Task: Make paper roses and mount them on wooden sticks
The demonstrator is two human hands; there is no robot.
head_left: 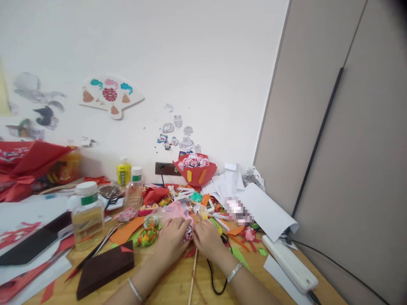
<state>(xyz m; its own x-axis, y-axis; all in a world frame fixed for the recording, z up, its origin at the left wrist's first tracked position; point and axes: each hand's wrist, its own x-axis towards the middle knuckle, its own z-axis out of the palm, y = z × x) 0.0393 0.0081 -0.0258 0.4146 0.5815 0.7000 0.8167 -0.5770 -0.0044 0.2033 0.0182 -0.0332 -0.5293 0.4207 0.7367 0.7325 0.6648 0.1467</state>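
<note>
Both hands meet over the middle of the cluttered table. My left hand [174, 238] has its fingers closed on the left side of a small pink-and-white paper flower [188, 234], and my right hand [208, 237] closes on its right side. Most of the flower is hidden by the fingers. A thin wooden stick [193, 277] runs from below the flower toward the front edge. Just behind the hands lies clear and pink plastic wrapping [178, 210].
Bottles [88, 220] and a dark box [106, 269] are at the left. A red bouquet [197, 173] stands by the wall. White paper [267, 209] and a power strip [290, 264] lie at right, with a black cable [210, 275] near my right wrist.
</note>
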